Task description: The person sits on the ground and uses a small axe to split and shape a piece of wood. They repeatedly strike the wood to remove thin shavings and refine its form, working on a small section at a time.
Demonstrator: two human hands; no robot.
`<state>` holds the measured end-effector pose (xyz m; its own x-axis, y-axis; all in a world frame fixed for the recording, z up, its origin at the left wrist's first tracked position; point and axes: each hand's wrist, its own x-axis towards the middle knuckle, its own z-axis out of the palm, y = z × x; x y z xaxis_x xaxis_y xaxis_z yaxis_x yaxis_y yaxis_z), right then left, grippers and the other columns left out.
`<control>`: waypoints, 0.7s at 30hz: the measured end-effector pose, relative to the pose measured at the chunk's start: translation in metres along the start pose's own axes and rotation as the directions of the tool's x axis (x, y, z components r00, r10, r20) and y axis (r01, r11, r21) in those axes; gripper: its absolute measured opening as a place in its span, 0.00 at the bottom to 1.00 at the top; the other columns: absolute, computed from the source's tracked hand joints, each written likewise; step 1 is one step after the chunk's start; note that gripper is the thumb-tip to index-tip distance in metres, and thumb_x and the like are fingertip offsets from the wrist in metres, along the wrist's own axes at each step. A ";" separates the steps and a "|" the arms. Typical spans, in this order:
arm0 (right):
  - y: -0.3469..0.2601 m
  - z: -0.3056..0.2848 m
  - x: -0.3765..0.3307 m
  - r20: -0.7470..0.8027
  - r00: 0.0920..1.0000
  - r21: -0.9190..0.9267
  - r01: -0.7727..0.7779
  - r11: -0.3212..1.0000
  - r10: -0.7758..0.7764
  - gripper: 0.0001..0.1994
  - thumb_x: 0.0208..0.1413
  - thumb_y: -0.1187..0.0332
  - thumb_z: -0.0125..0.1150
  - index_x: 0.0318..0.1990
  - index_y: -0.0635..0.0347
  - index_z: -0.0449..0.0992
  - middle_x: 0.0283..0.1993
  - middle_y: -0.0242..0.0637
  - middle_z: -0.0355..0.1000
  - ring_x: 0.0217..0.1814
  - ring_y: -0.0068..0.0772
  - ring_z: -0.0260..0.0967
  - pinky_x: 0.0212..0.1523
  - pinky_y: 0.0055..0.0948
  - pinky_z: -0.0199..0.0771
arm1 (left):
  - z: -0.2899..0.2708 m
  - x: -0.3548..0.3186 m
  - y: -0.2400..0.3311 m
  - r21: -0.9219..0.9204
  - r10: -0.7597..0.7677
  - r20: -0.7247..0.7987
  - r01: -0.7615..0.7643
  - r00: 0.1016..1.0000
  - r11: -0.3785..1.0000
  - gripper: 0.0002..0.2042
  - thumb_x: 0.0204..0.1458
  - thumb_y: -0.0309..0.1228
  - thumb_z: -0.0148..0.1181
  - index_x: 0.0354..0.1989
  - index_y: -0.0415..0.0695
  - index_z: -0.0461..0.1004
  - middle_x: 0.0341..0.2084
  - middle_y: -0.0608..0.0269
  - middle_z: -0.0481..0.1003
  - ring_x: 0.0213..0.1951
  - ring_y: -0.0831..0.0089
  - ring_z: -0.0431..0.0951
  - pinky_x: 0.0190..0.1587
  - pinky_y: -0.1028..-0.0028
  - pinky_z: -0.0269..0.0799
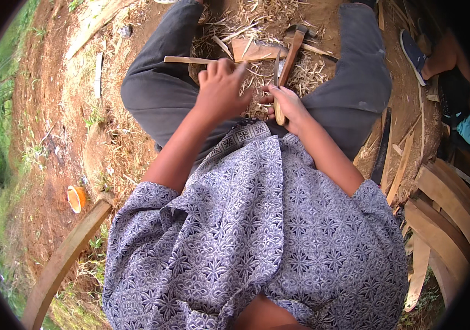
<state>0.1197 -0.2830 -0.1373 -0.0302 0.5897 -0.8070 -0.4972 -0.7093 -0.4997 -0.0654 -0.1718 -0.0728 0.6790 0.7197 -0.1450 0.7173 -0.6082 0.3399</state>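
Thin wooden strip: pale, long and narrow, lying level across the person's lap above the left thigh, its right end under the fingers of the left hand.

Left hand: fingers curled down over the strip, gripping it; back of the hand toward the camera.

Knife: slim curved blade pointing up and away, pale wooden handle. The blade's edge stands just beside the strip's held end; whether it touches the wood cannot be told.

Right hand: closed around the knife handle, thumb toward the left hand, the two hands close together.

Hammer: wooden handle, dark metal head, lying on the ground between the knees, beyond the hands.

Flat wooden piece: reddish-brown, beside the hammer on the ground.

Shavings: pale slivers and straw-like strips littering the earth between the legs.

Dark blade: long, on the ground beside the right thigh.

Curved wooden slats: stacked at the person's right.

Curved plank: at the lower left, on bare soil.

Orange cup: on its side near the plank's upper end.

Another person's foot in a blue shoe: upper right, well apart.
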 end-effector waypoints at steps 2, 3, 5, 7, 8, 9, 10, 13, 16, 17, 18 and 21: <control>0.002 0.000 0.006 -0.074 0.996 0.049 0.051 0.997 -0.047 0.17 0.69 0.53 0.56 0.53 0.57 0.74 0.32 0.28 0.69 0.25 0.20 0.66 0.24 0.24 0.71 | -0.027 0.011 -0.040 0.242 0.041 -0.222 0.014 0.974 0.970 0.28 0.52 0.44 0.66 0.63 0.51 0.74 0.56 0.54 0.68 0.61 0.53 0.65 0.63 0.55 0.61; 0.001 0.003 0.006 -0.061 0.996 0.054 0.072 0.996 -0.068 0.16 0.69 0.53 0.57 0.51 0.56 0.74 0.31 0.27 0.67 0.25 0.20 0.67 0.25 0.23 0.71 | -0.032 0.009 -0.071 0.372 0.043 -0.268 0.062 0.963 0.926 0.27 0.53 0.42 0.67 0.62 0.52 0.75 0.56 0.56 0.69 0.60 0.55 0.67 0.62 0.55 0.63; -0.001 0.006 0.010 -0.055 0.992 0.010 0.113 0.994 -0.112 0.13 0.68 0.56 0.59 0.43 0.57 0.73 0.29 0.28 0.67 0.27 0.20 0.69 0.26 0.24 0.74 | -0.028 0.005 -0.125 0.477 -0.016 -0.197 0.110 0.980 0.872 0.22 0.54 0.39 0.66 0.59 0.54 0.76 0.54 0.61 0.72 0.60 0.59 0.70 0.60 0.55 0.67; 0.005 0.004 0.020 -0.044 0.978 -0.082 0.198 0.977 -0.202 0.12 0.67 0.59 0.61 0.38 0.58 0.72 0.30 0.28 0.68 0.28 0.21 0.69 0.28 0.25 0.75 | -0.034 0.013 -0.135 0.510 -0.014 -0.099 0.063 0.995 0.858 0.14 0.58 0.31 0.62 0.52 0.54 0.80 0.48 0.65 0.77 0.53 0.61 0.78 0.52 0.58 0.74; 0.007 0.004 0.025 -0.037 0.968 -0.127 0.240 0.962 -0.247 0.12 0.66 0.61 0.62 0.36 0.58 0.71 0.30 0.29 0.69 0.28 0.21 0.70 0.28 0.26 0.76 | -0.036 0.016 -0.138 0.420 0.019 -0.085 0.019 0.996 0.907 0.13 0.58 0.30 0.62 0.51 0.53 0.81 0.46 0.64 0.77 0.50 0.60 0.79 0.50 0.58 0.75; 0.009 0.001 0.028 -0.030 0.968 -0.174 0.239 0.955 -0.248 0.11 0.66 0.63 0.62 0.34 0.59 0.71 0.30 0.30 0.70 0.29 0.22 0.71 0.31 0.26 0.78 | -0.040 0.018 -0.130 0.316 0.057 -0.069 -0.033 0.996 0.948 0.12 0.59 0.29 0.61 0.50 0.52 0.81 0.45 0.63 0.78 0.47 0.58 0.80 0.48 0.59 0.76; 0.011 -0.003 0.030 -0.033 0.960 -0.189 0.268 0.945 -0.279 0.11 0.66 0.63 0.62 0.35 0.59 0.71 0.30 0.30 0.70 0.29 0.22 0.71 0.31 0.26 0.78 | -0.045 0.019 -0.121 0.209 0.098 -0.053 -0.085 0.994 0.974 0.11 0.59 0.28 0.61 0.49 0.52 0.82 0.43 0.62 0.78 0.44 0.57 0.81 0.46 0.59 0.77; 0.012 -0.010 0.033 -0.024 0.925 -0.208 0.366 0.907 -0.379 0.10 0.67 0.64 0.60 0.36 0.60 0.73 0.30 0.30 0.71 0.30 0.22 0.73 0.33 0.27 0.78 | -0.049 0.023 -0.095 -0.066 0.203 -0.240 -0.225 0.949 0.972 0.08 0.58 0.26 0.63 0.45 0.44 0.83 0.35 0.56 0.78 0.35 0.56 0.81 0.40 0.62 0.77; -0.002 -0.005 0.012 -0.098 0.916 -0.073 0.385 0.920 -0.390 0.10 0.71 0.65 0.51 0.44 0.64 0.71 0.41 0.36 0.74 0.32 0.25 0.75 0.33 0.27 0.80 | -0.049 0.020 -0.070 -0.159 0.166 -0.346 -0.233 0.923 0.959 0.08 0.56 0.25 0.67 0.43 0.41 0.83 0.30 0.54 0.78 0.31 0.60 0.80 0.36 0.65 0.75; -0.007 -0.003 0.002 -0.097 0.920 -0.055 0.375 0.925 -0.379 0.10 0.71 0.66 0.49 0.48 0.65 0.70 0.43 0.37 0.73 0.32 0.25 0.75 0.34 0.27 0.80 | -0.048 0.019 -0.063 -0.155 0.146 -0.378 -0.218 0.914 0.964 0.07 0.57 0.25 0.67 0.43 0.41 0.83 0.30 0.54 0.78 0.30 0.61 0.80 0.36 0.65 0.74; -0.012 -0.004 -0.007 -0.100 0.924 -0.037 0.367 0.929 -0.369 0.11 0.71 0.67 0.47 0.51 0.65 0.70 0.45 0.37 0.73 0.33 0.25 0.75 0.34 0.27 0.81 | -0.046 0.022 -0.057 -0.153 0.129 -0.410 -0.208 0.903 0.966 0.07 0.57 0.25 0.67 0.43 0.41 0.83 0.30 0.54 0.78 0.29 0.61 0.79 0.35 0.66 0.74; -0.013 -0.006 -0.023 -0.100 0.925 -0.037 0.364 0.931 -0.366 0.15 0.72 0.68 0.44 0.59 0.65 0.67 0.47 0.38 0.74 0.33 0.24 0.75 0.34 0.27 0.81 | -0.036 0.026 -0.045 -0.153 0.085 -0.501 -0.185 0.861 0.971 0.06 0.56 0.25 0.67 0.41 0.40 0.83 0.29 0.55 0.77 0.27 0.63 0.79 0.34 0.66 0.74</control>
<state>0.1325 -0.2896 -0.1144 0.2410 0.7662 -0.5957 -0.4418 -0.4599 -0.7703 -0.0855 -0.1141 -0.0586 0.5674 0.7358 0.3695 0.5472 -0.6723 0.4985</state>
